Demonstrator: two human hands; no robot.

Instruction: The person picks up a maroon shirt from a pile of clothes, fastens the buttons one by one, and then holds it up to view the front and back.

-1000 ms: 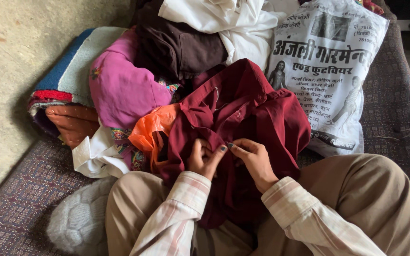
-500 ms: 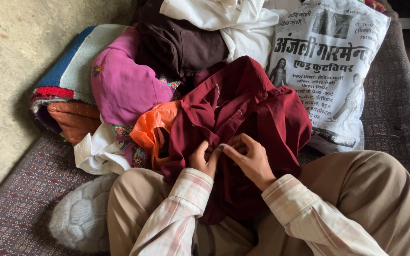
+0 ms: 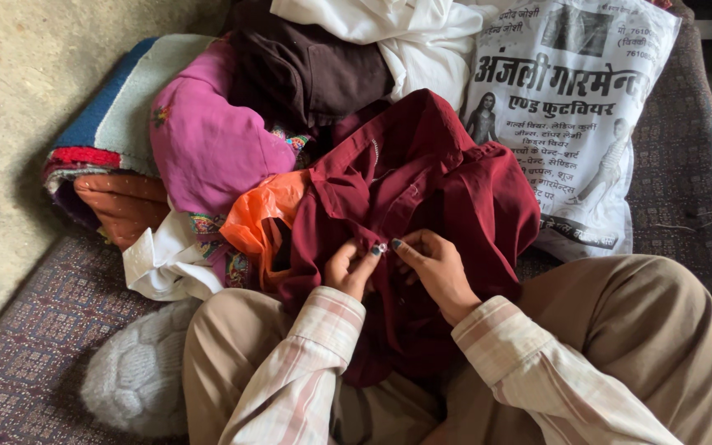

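- Your left hand (image 3: 349, 268) and right hand (image 3: 432, 268) meet fingertip to fingertip on the dark maroon cloth shirt (image 3: 422, 198), each pinching its front placket at one small spot.
- The shirt lies in your lap, draped over your tan trousers (image 3: 620, 330).
- At 10 o'clock of the hands: an orange plastic bag (image 3: 261, 218), then a magenta garment (image 3: 208, 140).
- At 1 o'clock: a white printed plastic bag (image 3: 570, 124), touching the shirt.
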